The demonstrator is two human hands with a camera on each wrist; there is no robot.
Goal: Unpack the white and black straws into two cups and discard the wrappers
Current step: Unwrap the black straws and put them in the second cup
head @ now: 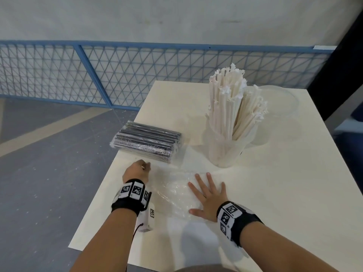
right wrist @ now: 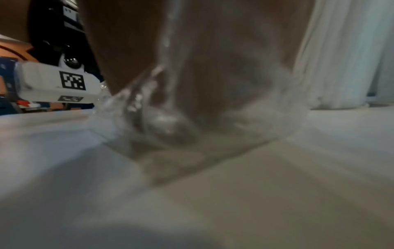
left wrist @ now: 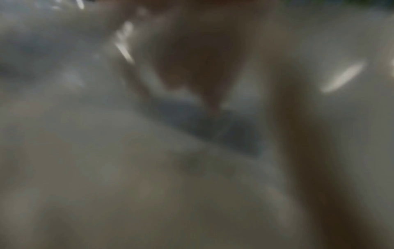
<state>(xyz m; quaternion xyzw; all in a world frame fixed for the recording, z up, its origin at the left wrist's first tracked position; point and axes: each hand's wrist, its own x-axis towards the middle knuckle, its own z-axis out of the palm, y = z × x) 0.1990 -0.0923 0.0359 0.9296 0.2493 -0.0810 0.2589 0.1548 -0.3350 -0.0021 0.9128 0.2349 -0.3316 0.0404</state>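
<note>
Head view of a pale worktop (head: 255, 193) bearing the straw materials. A clear cup (head: 225, 148) stands upright on the worktop, filled with white straws (head: 231, 107) whose frayed paper ends rise well above its rim. Left of the cup lies a sealed pack of black straws (head: 147, 143), flat on its side and near the worktop's left edge. Behind and to the right of the cup stands a second clear cup (head: 282, 103), partly hidden by the white straws. Nearer the viewer than the cup lies a crumpled clear wrapper (head: 172, 191), spread flat on the worktop. The right hand (head: 206, 199) rests on the wrapper's right part with fingers straight and spread, palm down, pressing the film. The left hand (head: 135, 171) sits at the wrapper's left end, fingers curled; it appears to pinch the film's edge, though the contact is hard to see. Both wrist views are blurred; the right wrist view shows glossy film beneath the fingers (right wrist: 192, 59)
</note>
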